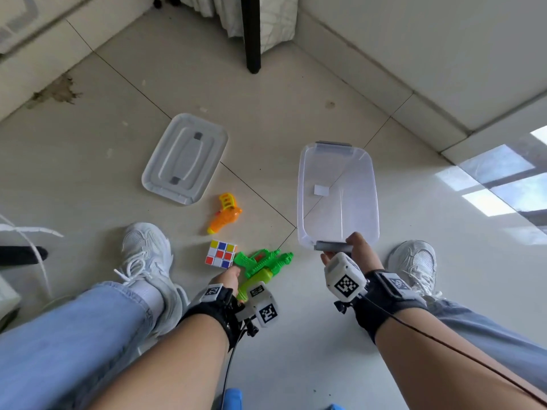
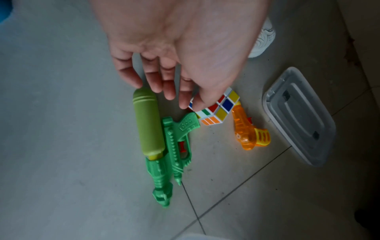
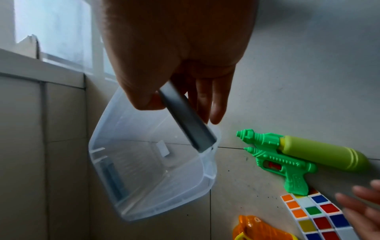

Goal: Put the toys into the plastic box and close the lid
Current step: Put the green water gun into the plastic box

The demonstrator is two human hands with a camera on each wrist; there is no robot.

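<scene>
Floor point(image 1: 183, 84): I see pale glossy tiles with dark grout lines crossing under me.
Stain point(image 1: 56, 91): a brown patch sits at the far left, where floor meets wall base.
Black leg point(image 1: 251, 34): an upright dark post stands at the top centre, with white cloth point(image 1: 275, 19) hanging just behind it.
Shoes: a white laced sneaker point(image 1: 148, 261) on the left, another point(image 1: 417, 261) on the right.
Jeans point(image 1: 68, 344): light blue denim covers my near left.
Window glare point(image 1: 497, 179): bright panes reflect on the right tiles.

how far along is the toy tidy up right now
Done: nothing packed; the box is empty, lid off. In hand: right hand grips the box latch; left hand hovers open over the green water gun. Left: cube, orange gun, lid.
</scene>
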